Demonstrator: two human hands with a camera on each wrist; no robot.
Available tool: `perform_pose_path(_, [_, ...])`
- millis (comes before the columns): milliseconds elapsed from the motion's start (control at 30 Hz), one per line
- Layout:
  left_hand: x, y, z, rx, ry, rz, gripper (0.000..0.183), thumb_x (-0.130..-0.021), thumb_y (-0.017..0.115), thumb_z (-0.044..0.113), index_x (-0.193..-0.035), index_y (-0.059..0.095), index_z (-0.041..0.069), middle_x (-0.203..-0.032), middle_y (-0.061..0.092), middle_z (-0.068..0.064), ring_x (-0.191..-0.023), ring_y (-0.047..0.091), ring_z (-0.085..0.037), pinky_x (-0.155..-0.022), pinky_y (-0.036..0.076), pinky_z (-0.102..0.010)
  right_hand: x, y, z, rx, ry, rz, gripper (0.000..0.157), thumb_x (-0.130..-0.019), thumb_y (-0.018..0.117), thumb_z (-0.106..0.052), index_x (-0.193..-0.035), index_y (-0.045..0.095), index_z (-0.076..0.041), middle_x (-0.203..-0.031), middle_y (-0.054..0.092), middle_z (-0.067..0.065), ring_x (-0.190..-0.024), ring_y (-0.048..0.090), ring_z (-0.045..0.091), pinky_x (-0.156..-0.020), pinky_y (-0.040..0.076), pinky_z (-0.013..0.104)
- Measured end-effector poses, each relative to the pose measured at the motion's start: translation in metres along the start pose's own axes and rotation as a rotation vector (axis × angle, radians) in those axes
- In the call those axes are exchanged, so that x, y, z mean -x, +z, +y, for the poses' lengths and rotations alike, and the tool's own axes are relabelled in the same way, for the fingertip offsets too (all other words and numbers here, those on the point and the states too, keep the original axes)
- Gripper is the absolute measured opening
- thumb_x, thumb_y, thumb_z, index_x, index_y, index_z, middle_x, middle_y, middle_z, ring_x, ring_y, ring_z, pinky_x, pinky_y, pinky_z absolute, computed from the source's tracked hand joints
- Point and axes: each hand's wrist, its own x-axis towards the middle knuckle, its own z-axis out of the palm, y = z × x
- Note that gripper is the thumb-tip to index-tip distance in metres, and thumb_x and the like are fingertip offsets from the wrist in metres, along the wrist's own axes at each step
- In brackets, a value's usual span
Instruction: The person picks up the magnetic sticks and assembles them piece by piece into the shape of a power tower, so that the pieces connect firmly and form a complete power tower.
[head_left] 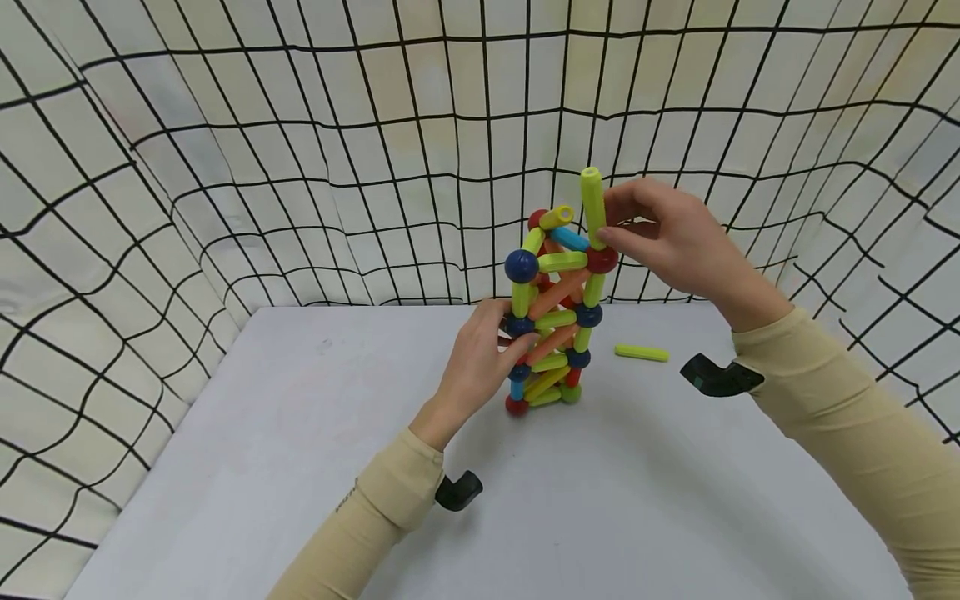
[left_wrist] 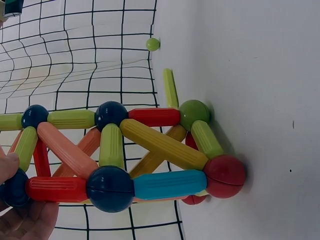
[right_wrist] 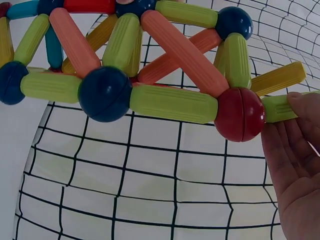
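A tall tower of coloured sticks and balls [head_left: 557,319] stands upright on the white table. My left hand [head_left: 476,350] grips it at mid-height, its fingers and thumb around a dark blue ball [left_wrist: 15,189] at the left edge of the left wrist view. With thumb and fingers my right hand [head_left: 690,237] pinches a lime green stick [head_left: 592,204], upright on the red ball [head_left: 602,260] at the tower's top right corner. In the right wrist view the stick's end meets that ball. A yellow stick [head_left: 557,217] juts from the top rear ball.
One loose lime green stick [head_left: 642,353] lies on the table [head_left: 300,467] right of the tower. In the left wrist view a lime green ball [left_wrist: 153,44] rests near the table's edge. Black netting [head_left: 360,179] over white sheeting rises behind the table and at both sides.
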Motion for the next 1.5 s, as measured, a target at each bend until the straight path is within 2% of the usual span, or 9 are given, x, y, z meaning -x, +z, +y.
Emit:
perform_pose_path(200, [0.001,0.001,-0.001,0.002,0.007,-0.014,0.043,-0.086,0.076,0.010,-0.120,0.053,-0.003,-0.108,0.055,-0.013,-0.093,0.061,-0.022,-0.076,0.058,-0.034,0.001,0.001,0.003,-0.016,0.037,-0.009,0.031,-0.094,0.065,-0.012,-0.122,0.058,-0.002,-0.113,0.063,0.004,-0.103,0.060,0.013,-0.090,0.049,0.018])
perform_pose_path(433, [0.001,0.004,-0.004,-0.031,0.069,0.036,0.045,-0.080,0.078,0.000,-0.117,0.053,-0.003,-0.107,0.056,-0.012,-0.091,0.062,-0.020,-0.076,0.057,-0.025,0.010,-0.004,0.018,-0.058,0.116,-0.050,0.036,-0.096,0.064,-0.018,-0.128,0.057,-0.005,-0.118,0.061,0.004,-0.109,0.059,0.015,-0.090,0.046,0.013])
perform_pose_path(500, [0.001,0.006,-0.004,-0.046,0.077,0.055,0.045,-0.079,0.079,-0.001,-0.116,0.054,-0.004,-0.107,0.056,-0.013,-0.090,0.062,-0.020,-0.075,0.056,-0.024,0.017,-0.004,0.031,-0.056,0.187,-0.051,0.038,-0.097,0.062,-0.023,-0.130,0.056,-0.006,-0.122,0.060,0.005,-0.112,0.057,0.017,-0.094,0.046,0.018])
perform_pose_path(633, [0.000,0.009,0.000,-0.088,0.075,0.080,0.043,-0.080,0.078,0.000,-0.115,0.054,-0.004,-0.105,0.056,-0.013,-0.089,0.063,-0.020,-0.073,0.056,-0.024,0.033,0.000,0.070,-0.036,0.355,-0.074,0.044,-0.098,0.059,-0.032,-0.133,0.053,-0.006,-0.128,0.058,0.010,-0.117,0.055,0.024,-0.099,0.046,0.038])
perform_pose_path(733, [-0.001,0.014,0.003,-0.095,0.058,0.102,0.042,-0.081,0.078,0.002,-0.114,0.054,-0.003,-0.105,0.055,-0.013,-0.089,0.062,-0.020,-0.073,0.057,-0.025,0.048,0.010,0.105,-0.004,0.455,-0.133,0.045,-0.100,0.056,-0.033,-0.133,0.053,-0.003,-0.128,0.058,0.016,-0.118,0.054,0.031,-0.097,0.045,0.050])
perform_pose_path(833, [-0.002,0.020,0.007,-0.091,0.037,0.117,0.042,-0.082,0.078,0.005,-0.114,0.053,-0.003,-0.106,0.054,-0.013,-0.092,0.061,-0.022,-0.077,0.057,-0.028,0.067,0.026,0.138,0.059,0.511,-0.227,0.042,-0.101,0.055,-0.027,-0.133,0.053,0.000,-0.127,0.058,0.021,-0.118,0.054,0.036,-0.096,0.045,0.053])
perform_pose_path(1100, [-0.002,0.030,0.019,-0.074,-0.010,0.061,0.041,-0.084,0.077,0.012,-0.114,0.053,-0.004,-0.107,0.053,-0.013,-0.095,0.061,-0.022,-0.080,0.056,-0.026,0.116,0.070,0.187,0.251,0.478,-0.458,0.043,-0.094,0.062,-0.009,-0.131,0.053,0.010,-0.125,0.057,0.029,-0.111,0.055,0.042,-0.095,0.045,0.056])
perform_pose_path(1333, [0.001,0.031,0.028,0.041,0.036,-0.004,0.042,-0.086,0.076,0.011,-0.118,0.052,-0.002,-0.106,0.051,-0.011,-0.096,0.060,-0.019,-0.074,0.053,-0.016,0.126,0.082,0.190,0.309,0.453,-0.459,0.029,-0.087,0.066,-0.001,-0.114,0.064,0.009,-0.095,0.065,0.015,-0.086,0.059,0.028,-0.082,0.050,0.049])
perform_pose_path(1500, [0.001,0.034,0.032,0.037,0.112,-0.040,0.041,-0.085,0.076,0.009,-0.118,0.054,-0.001,-0.106,0.053,-0.011,-0.096,0.062,-0.018,-0.076,0.054,-0.018,0.119,0.067,0.166,0.224,0.450,-0.413,0.034,-0.094,0.061,-0.007,-0.123,0.060,0.008,-0.102,0.065,0.017,-0.092,0.060,0.029,-0.082,0.052,0.047])
